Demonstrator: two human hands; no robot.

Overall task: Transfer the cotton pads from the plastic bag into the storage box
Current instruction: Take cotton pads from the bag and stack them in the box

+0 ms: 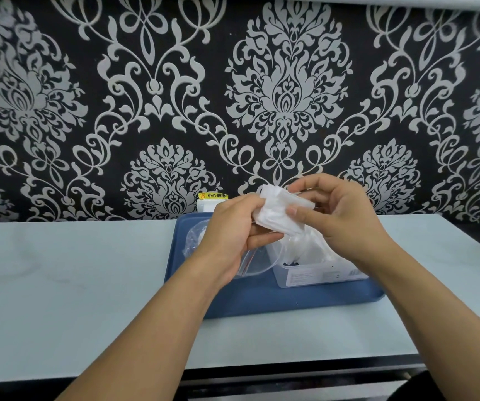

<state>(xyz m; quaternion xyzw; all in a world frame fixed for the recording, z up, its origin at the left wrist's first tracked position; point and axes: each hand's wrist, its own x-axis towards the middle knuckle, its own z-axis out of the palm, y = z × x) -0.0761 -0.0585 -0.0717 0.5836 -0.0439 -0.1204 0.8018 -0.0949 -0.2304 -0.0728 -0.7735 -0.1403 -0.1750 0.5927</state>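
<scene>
Both hands raised above the blue tray (262,302), working one stack of white cotton pads (279,211) held in the air between them. Left hand (233,230) gripping the stack's left edge, fingers curled round it; same hand also pinning the clear plastic bag (250,261) under its lower fingers, bag hanging down toward the tray with a red zip strip visible along its edge. Right hand (346,215) pinching the stack's right side, thumb on the near face, fingers behind. Stack tilted, upper-left corner high, roughly over the gap between bag and box.

Storage box (317,273), clear plastic, sitting on the right half of the tray, just below and near of the right hand; white label on its near wall. More white material showing inside the box, partly hidden by the hands, count not readable. Another clear plastic piece (195,238) lying on the far-left part of the tray, behind the left wrist.

Tray resting on a pale table (73,285), against the far wall. White socket with a yellow warning sticker (213,195) on the wall just behind the tray. Black-and-silver damask wallpaper (288,91) filling the background.
</scene>
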